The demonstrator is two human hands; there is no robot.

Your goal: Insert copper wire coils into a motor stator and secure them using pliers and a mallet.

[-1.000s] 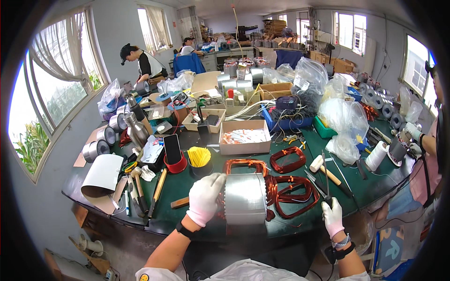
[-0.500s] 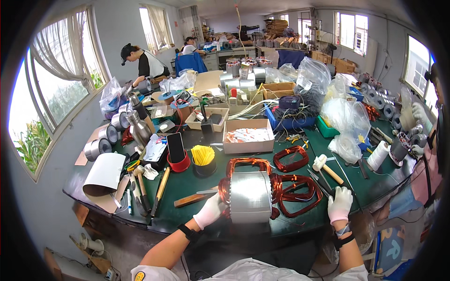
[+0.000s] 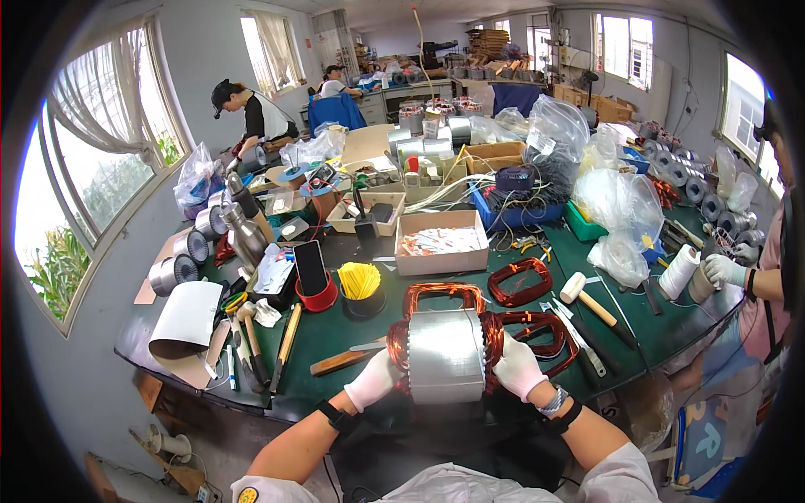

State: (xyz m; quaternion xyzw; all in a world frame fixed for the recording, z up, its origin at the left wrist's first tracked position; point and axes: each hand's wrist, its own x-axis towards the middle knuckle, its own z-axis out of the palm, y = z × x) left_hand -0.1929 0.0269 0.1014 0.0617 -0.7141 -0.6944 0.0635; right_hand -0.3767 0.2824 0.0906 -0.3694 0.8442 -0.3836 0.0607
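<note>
Upright at the table's near edge stands a silvery motor stator core [image 3: 446,352] with copper coils bulging from both ends. My left hand [image 3: 375,381], in a white glove, holds its left end at the windings; the fingertips are partly hidden behind the coils. My right hand [image 3: 519,369], gloved too, grips the copper windings on the right end, its fingers curled against them. One copper coil loop [image 3: 444,293] rises behind the core. Another coil bundle [image 3: 549,334] lies just right of it, partly covered by my right hand.
A wooden-handled knife [image 3: 342,360] lies left of the core. To the right are a white-headed mallet [image 3: 589,300], a long metal tool [image 3: 587,348] and a separate coil [image 3: 520,282]. Behind stand a box of paper strips [image 3: 442,243] and a cup of yellow sticks [image 3: 360,287]. Co-workers sit around.
My right hand has moved left from beside the long metal tool to the right end of the stator core. My left hand stays at the left end. A co-worker's gloved hand at right has come further in.
</note>
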